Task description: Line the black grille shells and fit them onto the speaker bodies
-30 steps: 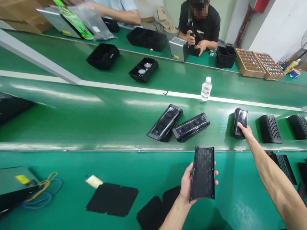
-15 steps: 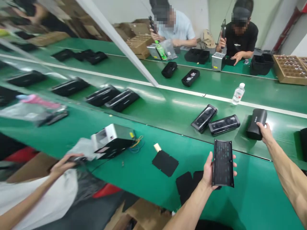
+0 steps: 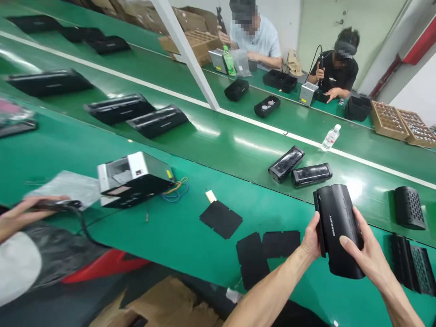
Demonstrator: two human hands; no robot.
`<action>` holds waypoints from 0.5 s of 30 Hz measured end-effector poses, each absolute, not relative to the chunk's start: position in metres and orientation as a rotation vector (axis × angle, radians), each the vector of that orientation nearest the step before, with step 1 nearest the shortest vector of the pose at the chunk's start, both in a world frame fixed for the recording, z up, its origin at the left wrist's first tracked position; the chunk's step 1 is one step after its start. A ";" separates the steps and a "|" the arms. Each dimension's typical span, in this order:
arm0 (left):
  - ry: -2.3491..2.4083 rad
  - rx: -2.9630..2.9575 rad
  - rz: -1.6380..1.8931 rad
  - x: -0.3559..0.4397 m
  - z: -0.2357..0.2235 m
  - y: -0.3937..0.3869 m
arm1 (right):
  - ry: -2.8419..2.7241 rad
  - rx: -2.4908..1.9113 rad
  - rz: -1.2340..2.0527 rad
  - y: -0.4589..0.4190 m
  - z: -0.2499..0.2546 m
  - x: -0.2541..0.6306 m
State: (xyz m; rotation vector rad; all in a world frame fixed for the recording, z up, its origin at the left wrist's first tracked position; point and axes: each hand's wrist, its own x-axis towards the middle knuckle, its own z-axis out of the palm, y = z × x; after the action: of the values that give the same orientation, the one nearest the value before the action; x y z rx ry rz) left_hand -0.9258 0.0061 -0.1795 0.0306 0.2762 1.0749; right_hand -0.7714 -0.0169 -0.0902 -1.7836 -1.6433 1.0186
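Observation:
My right hand [image 3: 366, 250] is closed around a black speaker housing [image 3: 342, 211] marked MERKURY, thumb across its front, above the near table. At its left side, my left hand [image 3: 311, 238] grips a black cover panel [image 3: 320, 227], now seen nearly edge-on. The two parts are side by side; whether they touch I cannot tell. Below and left of my hands lie thin black sheets [image 3: 252, 256], with another black sheet [image 3: 220, 220] farther left. Beyond the housing, two glossy black speaker units [image 3: 286, 163] rest on the green belt.
More black cases [image 3: 158, 121] lie along the belt at left. A perforated black part [image 3: 409, 207] and black panels [image 3: 402, 263] are at right. A water bottle [image 3: 330, 137] stands beyond. At left, a co-worker's hand holds a corded tool [image 3: 57, 205] near a boxy machine [image 3: 136, 179].
My right hand has lifted the speaker housing off the belt and brought it beside the panel. My left hand has turned the panel from its perforated inner face to nearly edge-on.

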 end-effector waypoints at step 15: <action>0.168 0.162 1.068 -0.921 -0.169 -0.008 | -1.777 -1.919 0.879 -0.022 -0.071 -0.775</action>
State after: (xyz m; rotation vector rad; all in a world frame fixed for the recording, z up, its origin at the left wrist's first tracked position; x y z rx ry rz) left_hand -0.9215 -0.0085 -0.1693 0.1620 0.1676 1.0678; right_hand -0.7753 -0.0218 -0.0713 -1.9193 -1.7774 0.8789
